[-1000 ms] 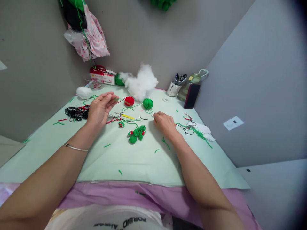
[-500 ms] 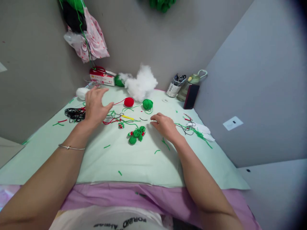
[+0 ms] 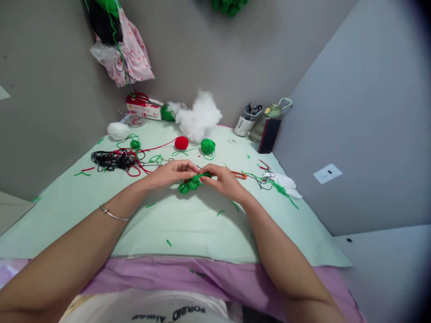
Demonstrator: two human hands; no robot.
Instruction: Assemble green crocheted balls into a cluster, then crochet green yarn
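Note:
Near the middle of the table, a small green crocheted piece (image 3: 193, 184) with rounded lobes and bits of red and white is between my hands. My left hand (image 3: 173, 173) pinches its upper left side, thumb and fingers together. From the right, my right hand (image 3: 224, 180) grips the same piece with closed fingertips, which hide part of it. Just beyond the right hand lies an orange-handled tool (image 3: 239, 175), partly covered by that hand. A red yarn ball (image 3: 181, 142) and a green yarn ball (image 3: 208, 146) sit behind the hands.
Tangled black yarn (image 3: 112, 160) and a white yarn ball (image 3: 118, 131) lie at left. White stuffing (image 3: 199, 117) is piled at the back, beside a box (image 3: 144, 108) with red scissors. A pen cup (image 3: 244, 125), bottle (image 3: 258, 131) and phone (image 3: 269, 136) stand back right.
Both hands have come together over the green crocheted piece and closed on it. My left hand has moved right and nearer, uncovering a small green ball. The orange-handled tool now shows beside my right hand.

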